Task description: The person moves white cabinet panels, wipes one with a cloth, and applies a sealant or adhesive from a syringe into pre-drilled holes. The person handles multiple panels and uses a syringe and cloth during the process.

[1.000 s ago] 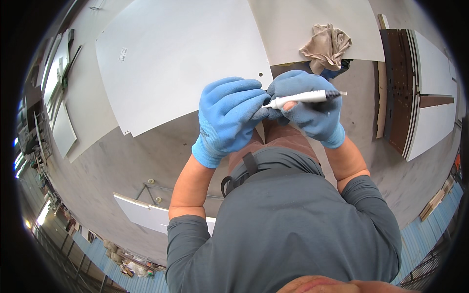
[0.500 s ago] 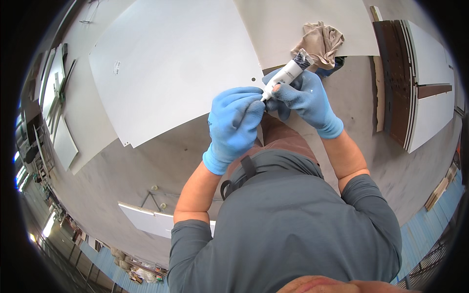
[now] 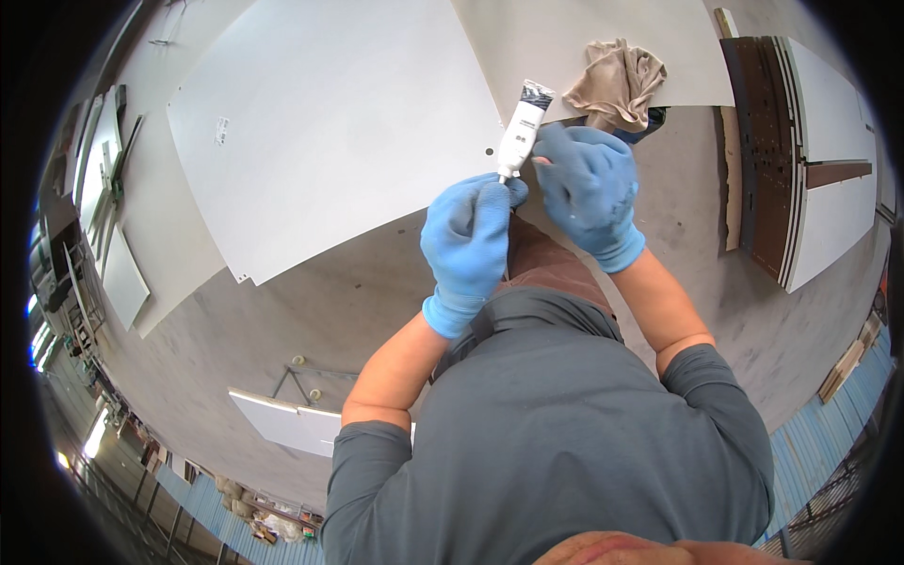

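Both my hands wear blue gloves and meet over the floor in front of me. My right hand (image 3: 589, 184) grips a white squeeze tube (image 3: 523, 132) with a dark crimped end that points up and away. My left hand (image 3: 468, 235) is closed in a fist, its fingertips pinching the tube's lower tip, where the cap or nozzle is hidden. Just beyond the tube lies a large white panel (image 3: 330, 122) flat on the concrete floor, with a small hole near its near edge.
A crumpled beige rag (image 3: 617, 80) lies on a second white panel (image 3: 584, 38) ahead. Stacked brown and white boards (image 3: 791, 160) lie to the right. A small white board (image 3: 282, 419) with a metal bracket lies lower left. More panels (image 3: 108, 198) lean at far left.
The tube has swung from lying level across my hands to standing nearly upright. My hands have moved up and slightly forward, and my left hand now pinches the tube's lower tip.
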`<state>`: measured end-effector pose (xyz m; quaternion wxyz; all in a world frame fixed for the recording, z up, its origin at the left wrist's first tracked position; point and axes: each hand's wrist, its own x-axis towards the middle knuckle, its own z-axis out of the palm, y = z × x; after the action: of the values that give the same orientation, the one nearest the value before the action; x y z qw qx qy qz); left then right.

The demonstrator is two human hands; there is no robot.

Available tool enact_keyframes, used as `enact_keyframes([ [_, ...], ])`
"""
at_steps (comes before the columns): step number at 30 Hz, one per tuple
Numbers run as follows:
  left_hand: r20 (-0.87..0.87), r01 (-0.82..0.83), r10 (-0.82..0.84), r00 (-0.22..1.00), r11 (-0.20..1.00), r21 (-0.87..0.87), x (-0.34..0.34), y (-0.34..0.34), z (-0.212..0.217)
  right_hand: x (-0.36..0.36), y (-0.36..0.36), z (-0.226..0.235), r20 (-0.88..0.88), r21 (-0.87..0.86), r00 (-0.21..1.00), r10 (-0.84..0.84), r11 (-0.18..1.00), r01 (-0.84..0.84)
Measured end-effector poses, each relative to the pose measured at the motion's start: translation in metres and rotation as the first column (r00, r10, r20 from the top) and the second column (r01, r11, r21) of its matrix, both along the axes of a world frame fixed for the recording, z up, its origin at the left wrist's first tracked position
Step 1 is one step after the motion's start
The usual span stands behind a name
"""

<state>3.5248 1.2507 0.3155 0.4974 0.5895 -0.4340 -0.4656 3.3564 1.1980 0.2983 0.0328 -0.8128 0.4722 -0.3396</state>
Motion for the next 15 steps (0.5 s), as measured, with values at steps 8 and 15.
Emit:
enact_keyframes([
  [8,0.252,0.331,-0.25,0.935,0.869,-0.367,0.012,-0.03,-0.027,-0.009,-0.019,-0.033,0.088,0.087,0.995,0.052,0.994,-0.06],
  [15,0.891,0.34,0.352,0.285,0.832,-0.438,0.11,-0.12,-0.165,-0.025,-0.011,-0.088,0.379,0.396,0.924,-0.052,0.911,-0.111],
])
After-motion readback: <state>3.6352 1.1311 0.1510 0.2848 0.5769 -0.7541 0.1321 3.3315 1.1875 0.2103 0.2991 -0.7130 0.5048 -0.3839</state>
